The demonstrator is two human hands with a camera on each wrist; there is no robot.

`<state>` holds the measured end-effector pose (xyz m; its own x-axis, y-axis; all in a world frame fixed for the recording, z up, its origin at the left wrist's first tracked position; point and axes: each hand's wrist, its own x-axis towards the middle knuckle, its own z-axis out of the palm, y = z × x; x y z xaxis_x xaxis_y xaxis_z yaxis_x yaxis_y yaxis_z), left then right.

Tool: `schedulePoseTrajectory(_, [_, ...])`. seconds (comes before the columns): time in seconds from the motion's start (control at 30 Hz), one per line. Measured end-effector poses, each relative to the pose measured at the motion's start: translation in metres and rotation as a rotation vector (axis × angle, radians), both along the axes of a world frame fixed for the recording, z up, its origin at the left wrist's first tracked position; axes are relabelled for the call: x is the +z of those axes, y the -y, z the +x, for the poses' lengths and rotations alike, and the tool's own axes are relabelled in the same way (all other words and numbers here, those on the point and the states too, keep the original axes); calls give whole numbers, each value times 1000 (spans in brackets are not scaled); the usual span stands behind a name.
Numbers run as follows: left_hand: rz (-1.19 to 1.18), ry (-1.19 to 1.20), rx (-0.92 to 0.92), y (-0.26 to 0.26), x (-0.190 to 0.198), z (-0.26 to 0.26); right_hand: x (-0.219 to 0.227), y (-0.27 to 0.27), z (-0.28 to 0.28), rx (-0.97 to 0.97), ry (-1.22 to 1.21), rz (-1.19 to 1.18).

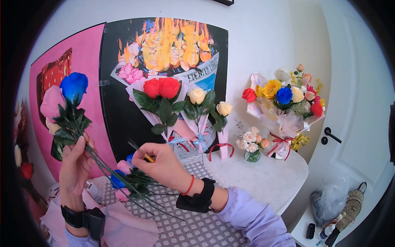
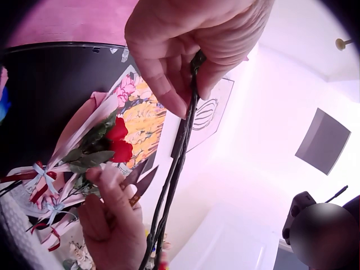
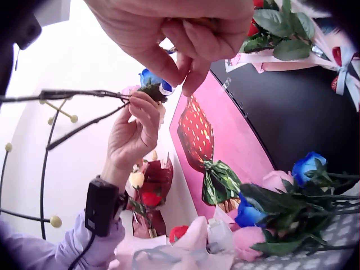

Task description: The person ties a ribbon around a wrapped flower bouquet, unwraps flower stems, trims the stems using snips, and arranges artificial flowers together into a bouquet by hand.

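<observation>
My left hand [image 1: 76,160] pinches a small bunch of artificial roses by their long green stems [image 2: 179,152]. The bunch carries a blue rose [image 1: 74,86], a pink rose [image 1: 52,101] and a cream rose [image 1: 54,128] above dark leaves, and its stems slant down to the right over the table. My right hand [image 1: 164,164], beside the stems, grips scissors [image 2: 145,184] with dark blades and an orange-yellow handle, mostly hidden by the fingers. Beneath the hands, more blue and pink roses [image 3: 251,212] lie on the patterned cloth.
Wrapped red roses [image 1: 162,87] and cream roses [image 1: 196,96] stand against a painted board [image 1: 113,49]. A large mixed bouquet [image 1: 284,107] and a small green vase [image 1: 253,155] are at the table's right. Pink wrapping paper [image 1: 127,224] lies at the front left.
</observation>
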<state>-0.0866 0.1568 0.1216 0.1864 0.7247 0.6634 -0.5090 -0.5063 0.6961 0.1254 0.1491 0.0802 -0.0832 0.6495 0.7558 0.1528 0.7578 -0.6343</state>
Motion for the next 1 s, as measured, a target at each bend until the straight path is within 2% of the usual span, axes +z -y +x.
schedulePoseTrajectory(0.07, [-8,5,-18,0,1,0,-10,-2,2,15,126,-9])
schedulePoseTrajectory(0.1, [-14,10,-24,0,1,-1,-4,10,6,-89,332,-100])
schedulePoseTrajectory(0.13, [-14,11,-30,0,2,-1,-8,12,10,-94,333,-102])
schedulePoseTrajectory(0.23, [-31,14,-23,-1,2,-3,-32,4,17,41,572,-236])
schedulePoseTrajectory(0.27, [-41,28,-19,-1,2,-3,-40,1,20,42,572,-239])
schedulePoseTrajectory(0.33, [-57,34,-10,-2,3,-3,-48,6,25,253,549,-443])
schedulePoseTrajectory(0.4, [-81,67,0,1,4,-4,-56,8,30,293,558,-467])
schedulePoseTrajectory(0.47, [-76,55,-51,3,6,-4,-57,11,35,133,835,-346])
schedulePoseTrajectory(0.53, [-85,25,-74,2,6,-6,-48,27,32,-57,943,-283])
schedulePoseTrajectory(0.63, [-62,13,-99,3,7,-3,-53,28,35,-91,992,-243])
schedulePoseTrajectory(0.7, [-45,-6,-101,0,7,-5,-52,35,34,-190,1087,-264])
schedulePoseTrajectory(0.87, [-9,-21,-123,2,9,-4,-62,45,32,-203,1147,-254])
schedulePoseTrajectory(1.0, [-10,-31,-136,1,9,-5,-70,46,32,-138,1191,-263])
